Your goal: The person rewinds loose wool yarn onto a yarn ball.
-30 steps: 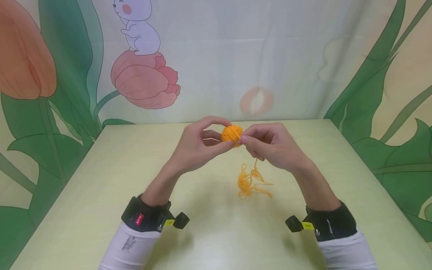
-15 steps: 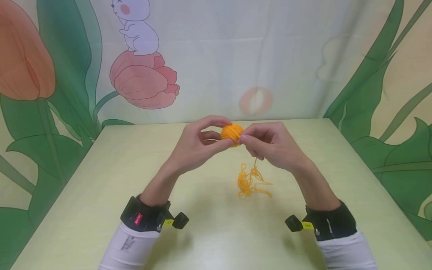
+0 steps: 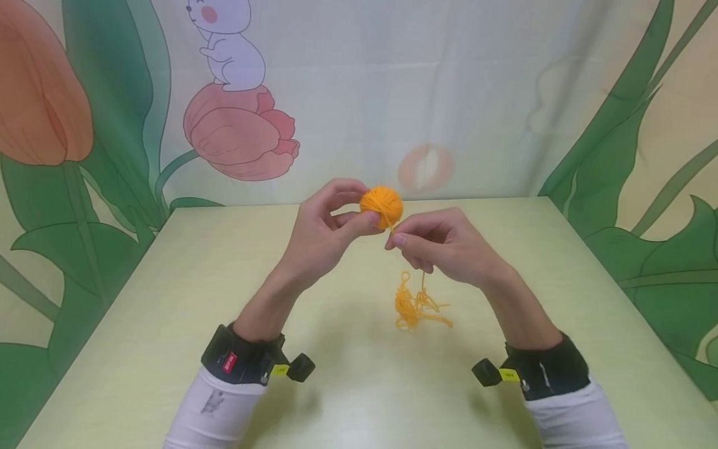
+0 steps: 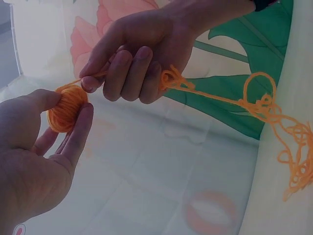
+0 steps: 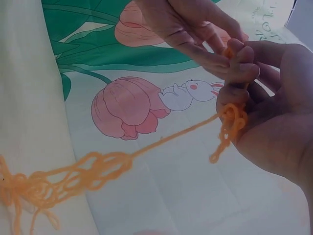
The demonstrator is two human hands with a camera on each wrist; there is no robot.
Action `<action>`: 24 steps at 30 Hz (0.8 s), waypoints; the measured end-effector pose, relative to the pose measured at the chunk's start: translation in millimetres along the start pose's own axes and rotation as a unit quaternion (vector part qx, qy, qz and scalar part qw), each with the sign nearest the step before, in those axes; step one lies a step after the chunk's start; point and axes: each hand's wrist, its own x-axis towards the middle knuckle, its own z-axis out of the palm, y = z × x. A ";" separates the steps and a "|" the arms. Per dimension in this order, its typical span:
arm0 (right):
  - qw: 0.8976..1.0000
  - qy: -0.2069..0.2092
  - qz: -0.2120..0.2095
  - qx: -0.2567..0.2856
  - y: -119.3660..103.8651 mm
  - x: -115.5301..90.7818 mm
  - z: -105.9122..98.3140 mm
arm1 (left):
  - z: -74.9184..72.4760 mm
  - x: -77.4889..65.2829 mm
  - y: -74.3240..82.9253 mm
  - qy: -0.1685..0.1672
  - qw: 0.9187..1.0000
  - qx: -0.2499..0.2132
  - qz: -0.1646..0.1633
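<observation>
Holding, in left grip [image 3: 320, 234], between thumb and fingertips: small round ball of wound orange-yellow yarn [image 3: 382, 206], raised off a pale yellow-green table [image 3: 196, 268]. Just beside it, right grip [image 3: 449, 246]: thumb and forefinger pinching a single orange-yellow yarn strand [image 4: 101, 74], drawn from the ball; remaining fingers curled. On the table, below right grip: loose, snarled heap of orange-yellow yarn [image 3: 407, 307], joined to that grip by one thin line.

Head view only: full layout, with white sleeves [image 3: 213, 405] and black wristbands [image 3: 247, 358]. Left wrist view: ball nearly whole in left grip, strand plain between the two grips. Right wrist view: ball mostly hidden behind curled fingers. In both wrist views, concealed by the hand in head view: bunch of orange-yellow yarn loops [image 5: 234, 120] at the little-finger side of right grip.

Behind: pale printed backdrop [image 3: 348, 125] with tulips; white rabbit [image 5: 176, 98], pink-eared in right wrist view, cropped above the face in head view. Right wrist view only: green lettering [image 5: 269, 17].
</observation>
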 end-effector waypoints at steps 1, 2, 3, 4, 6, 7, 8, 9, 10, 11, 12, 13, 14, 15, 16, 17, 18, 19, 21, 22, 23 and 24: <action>1.000 -0.006 0.003 0.002 1.4 0.4 -0.3 | 0.2 -0.1 0.4 -0.002 1.000 -0.002 0.001; 1.000 -0.012 0.008 0.003 2.6 0.7 -0.7 | 0.5 -0.2 1.0 -0.005 1.000 -0.004 0.002; 1.000 -0.016 0.015 0.005 3.9 1.0 -1.3 | 0.5 -0.3 1.2 -0.009 1.000 -0.005 0.002; 1.000 -0.020 0.021 0.006 5.4 1.4 -2.0 | 0.7 -0.2 1.6 -0.013 1.000 -0.004 0.002; 0.999 -0.028 0.032 0.009 8.4 2.1 -3.8 | 0.6 -0.3 1.8 -0.022 1.000 0.001 0.000; 0.999 -0.032 0.038 0.010 9.9 2.3 -4.9 | 0.4 -0.5 2.1 -0.028 1.000 0.003 -0.001; 0.998 -0.036 0.043 0.012 11.5 2.5 -6.3 | 0.2 -0.7 2.3 -0.035 0.999 0.005 -0.002; 0.998 -0.039 0.047 0.014 13.2 2.6 -7.7 | -0.1 -0.9 2.5 -0.043 0.999 0.005 -0.002; 0.998 -0.042 0.052 0.016 14.8 2.6 -9.3 | -0.4 -1.2 3.0 -0.052 0.999 0.005 -0.003; 0.997 -0.046 0.055 0.018 16.6 2.5 -11.0 | -0.8 -1.4 3.0 -0.063 0.998 0.003 -0.003; 0.997 -0.047 0.061 0.021 18.2 2.3 -12.6 | -1.2 -1.8 3.3 -0.076 0.997 0.004 -0.002; 0.996 -0.049 0.066 0.025 19.7 2.1 -14.0 | -1.5 -2.2 3.3 -0.090 0.996 0.004 0.001; 0.996 -0.049 0.070 0.030 21.1 1.9 -15.3 | -1.8 -2.4 3.0 -0.105 0.994 0.005 0.003; 0.995 -0.049 0.075 0.036 22.1 1.7 -16.4 | -2.1 -2.6 2.4 -0.122 0.993 0.007 0.008; 0.995 -0.049 0.079 0.041 23.0 1.7 -17.2 | -2.2 -2.7 1.7 -0.138 0.990 0.011 0.012; 0.995 -0.047 0.082 0.044 23.5 1.6 -17.8 | -2.3 -2.9 0.9 -0.154 0.988 0.018 0.018; 0.994 -0.044 0.087 0.047 23.8 1.6 -18.1 | -2.3 -3.1 0.1 -0.168 0.985 0.028 0.024; 0.994 -0.040 0.090 0.048 23.7 1.6 -18.2 | -2.3 -3.2 -0.7 -0.181 0.982 0.037 0.029; 0.994 -0.033 0.094 0.043 23.0 1.6 -18.5 | -2.1 -3.3 -2.4 -0.201 0.977 0.057 0.040; 0.994 -0.028 0.096 0.038 22.3 1.5 -18.5 | -1.8 -3.3 -3.3 -0.208 0.975 0.065 0.043; 0.994 -0.023 0.098 0.032 21.5 1.4 -18.6 | -1.7 -3.3 -4.0 -0.212 0.973 0.074 0.046; 0.995 -0.019 0.098 0.029 20.6 1.3 -18.7 | -1.6 -3.4 -4.7 -0.214 0.972 0.083 0.049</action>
